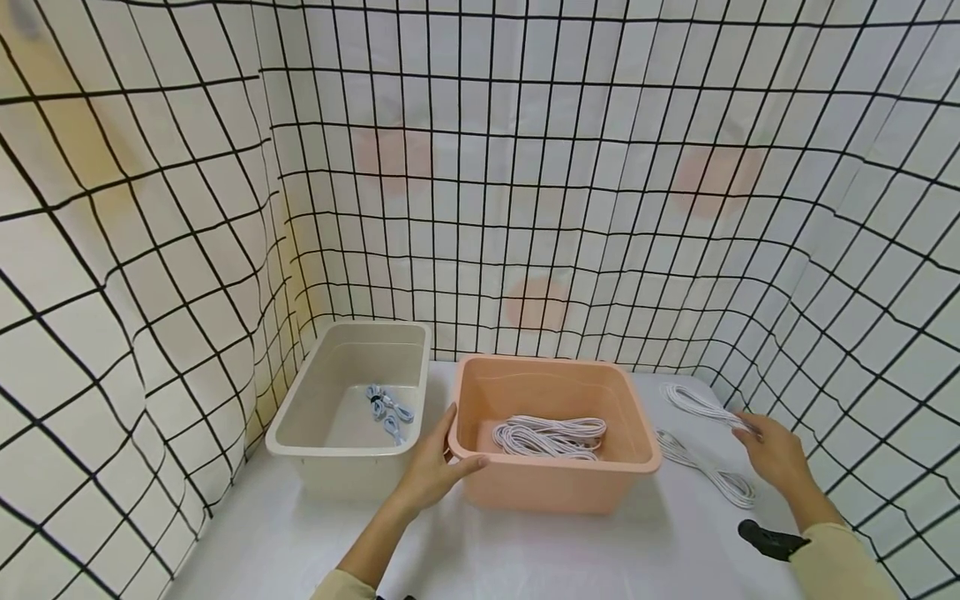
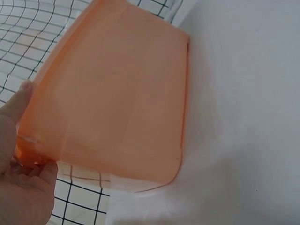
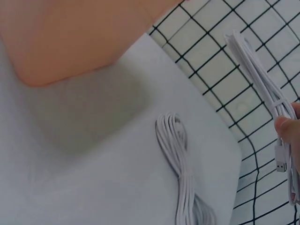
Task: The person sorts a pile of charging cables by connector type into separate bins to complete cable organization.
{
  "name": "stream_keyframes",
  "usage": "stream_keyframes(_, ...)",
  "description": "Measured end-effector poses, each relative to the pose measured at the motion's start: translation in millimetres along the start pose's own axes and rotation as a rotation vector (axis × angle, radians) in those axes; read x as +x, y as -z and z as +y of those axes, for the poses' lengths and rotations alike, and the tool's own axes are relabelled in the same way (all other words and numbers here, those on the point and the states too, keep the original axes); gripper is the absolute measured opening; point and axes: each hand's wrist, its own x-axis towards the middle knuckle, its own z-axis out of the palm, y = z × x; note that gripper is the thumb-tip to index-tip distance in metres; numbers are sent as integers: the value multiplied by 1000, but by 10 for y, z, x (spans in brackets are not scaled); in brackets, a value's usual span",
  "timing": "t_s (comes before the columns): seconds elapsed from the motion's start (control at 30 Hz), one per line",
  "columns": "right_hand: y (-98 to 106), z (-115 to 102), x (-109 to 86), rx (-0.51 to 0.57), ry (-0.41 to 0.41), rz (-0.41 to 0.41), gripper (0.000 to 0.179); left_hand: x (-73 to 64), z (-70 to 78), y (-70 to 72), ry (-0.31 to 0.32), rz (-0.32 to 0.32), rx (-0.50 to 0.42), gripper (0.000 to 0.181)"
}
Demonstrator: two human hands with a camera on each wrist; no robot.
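My left hand (image 1: 437, 467) grips the left rim of the orange bin (image 1: 540, 487), thumb on the front and fingers at the side; the left wrist view shows the fingers (image 2: 44, 176) curled at its corner. Several bundled white cables (image 1: 551, 437) lie inside that bin. To the right, my right hand (image 1: 776, 450) pinches a bundled white USB cable (image 3: 262, 79), its metal plug hanging below the thumb in the right wrist view. Another white cable bundle (image 1: 708, 471) lies on the table, below the held one.
A beige bin (image 1: 341, 454) stands left of the orange one, with small light-blue cable bundles (image 1: 388, 408) inside. Black netting (image 1: 480, 192) over white cloth encloses the table (image 1: 525, 558) at the back and both sides.
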Motion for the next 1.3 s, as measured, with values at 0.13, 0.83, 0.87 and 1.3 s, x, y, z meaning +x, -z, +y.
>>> stream_keyframes(0.13, 33, -107, 48, 29, 14, -20, 37, -6, -20, -12, 6, 14, -2, 102)
stream_keyframes(0.83, 119, -929, 361, 105, 252, 45, 32, -23, 106, -14, -4, 30, 29, 100)
stream_keyframes(0.87, 103, -966, 367, 101, 269, 53, 32, -12, 69, -14, -4, 26, 30, 100)
stream_keyframes(1.3, -195, -1593, 419, 128, 382, 26, 32, 1, -9, 12, 1, 4, 21, 104)
